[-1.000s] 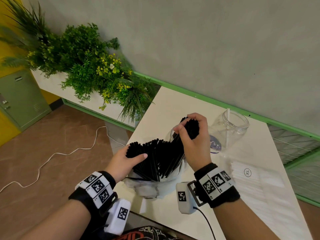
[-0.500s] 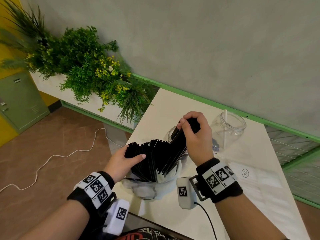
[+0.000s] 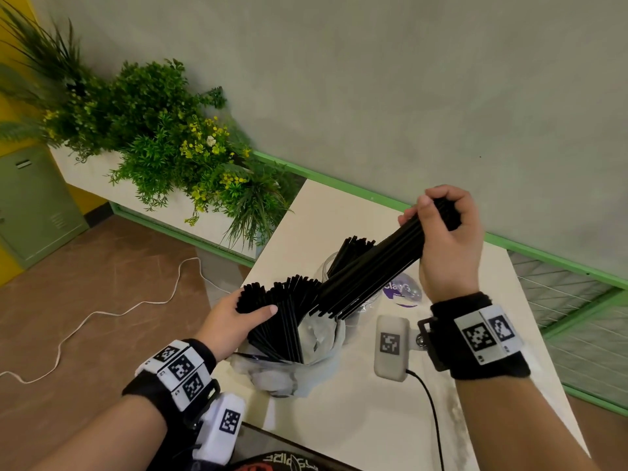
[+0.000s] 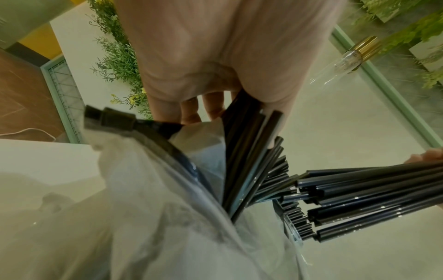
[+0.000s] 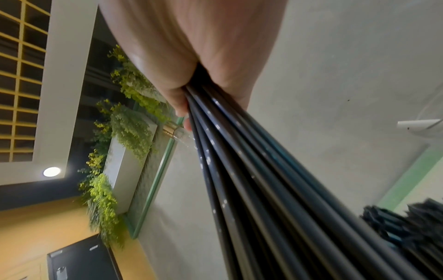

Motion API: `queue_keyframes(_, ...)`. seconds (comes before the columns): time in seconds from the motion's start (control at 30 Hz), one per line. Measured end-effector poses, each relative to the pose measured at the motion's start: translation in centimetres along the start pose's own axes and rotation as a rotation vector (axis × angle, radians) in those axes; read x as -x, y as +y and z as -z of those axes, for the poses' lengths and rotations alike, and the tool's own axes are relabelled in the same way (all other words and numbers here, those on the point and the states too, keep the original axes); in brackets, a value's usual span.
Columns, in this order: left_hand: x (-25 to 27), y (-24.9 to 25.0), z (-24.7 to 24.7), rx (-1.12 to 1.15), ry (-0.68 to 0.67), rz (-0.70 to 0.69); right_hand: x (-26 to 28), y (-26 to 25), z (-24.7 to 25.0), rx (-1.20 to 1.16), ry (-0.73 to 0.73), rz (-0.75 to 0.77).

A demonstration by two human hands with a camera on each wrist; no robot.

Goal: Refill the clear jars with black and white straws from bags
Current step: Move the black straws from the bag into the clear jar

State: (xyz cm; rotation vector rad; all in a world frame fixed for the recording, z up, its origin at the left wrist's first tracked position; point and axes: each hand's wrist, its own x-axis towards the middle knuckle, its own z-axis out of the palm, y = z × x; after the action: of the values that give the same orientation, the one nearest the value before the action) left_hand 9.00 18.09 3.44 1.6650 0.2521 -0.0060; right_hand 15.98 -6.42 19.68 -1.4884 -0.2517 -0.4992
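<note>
**Above the counter, a fistful of black straws comes clear of the bag**

Over the near end of the counter, the bundle of black straws hangs in the air, gripped at its upper end by the right hand, fingers and thumb curled tight round it. Its long axis slants: top end up and to the right inside the fist, bottom ends down and to the left, just over the mouth of the clear bag. From the right wrist view the straws fan away from the palm, shiny and straight.

Down below, the left hand clasps the straws left in the bag, thumb across the front of them, keeping that lot and the plastic upright. The wrist view shows the fingers wrapped round the bag's top.

Just behind the bag stands the clear jar, already carrying some black straws that lean up and to the right. Beside it lies a purple-printed round piece, partly hidden.

The step, by my reading: pulling a handful out for that jar. Next call: swing the bundle upright, bottom ends over the jar's mouth, and lower before letting go. Loosen early and they'll scatter across the counter.

Beyond, a planter of greenery and a white cable on the floor.
</note>
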Motion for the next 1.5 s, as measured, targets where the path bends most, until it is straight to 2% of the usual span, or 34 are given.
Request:
queue_keyframes(0.27,0.2,0.4,0.1,-0.011,-0.002,-0.011,-2.6,-0.9,2.4,-0.089,0.168,0.068)
queue_keyframes(0.4,0.2,0.4,0.3,-0.011,-0.010,-0.004,-2.8,-0.2,1.9,-0.045,0.256,0.114)
queue_keyframes(0.6,0.3,0.6,0.3,-0.021,-0.005,-0.008,-1.5,1.2,0.8,0.086,0.280,0.168)
queue_keyframes(0.83,0.5,0.9,0.3,-0.038,0.001,-0.009,1.1,3.0,-0.3,0.283,0.160,0.321)
queue_keyframes(0.97,0.4,0.5,0.6,-0.025,0.015,0.014,1.1,2.5,0.4,0.258,0.192,0.391)
queue_keyframes(1.1,0.3,0.2,0.7,-0.032,0.013,0.021,0.3,1.8,1.1,0.195,0.251,0.338)
queue_keyframes(1.17,0.3,0.1,0.7,-0.033,0.008,0.019,0.0,1.6,1.0,0.198,0.221,0.343)
queue_keyframes(1.37,0.0,-0.1,0.7,-0.036,0.007,0.018,1.3,2.1,-1.3,0.390,0.004,0.503)
queue_keyframes(1.5,0.2,0.1,0.6,-0.018,0.011,0.020,3.0,3.0,-2.3,0.439,-0.111,0.485)
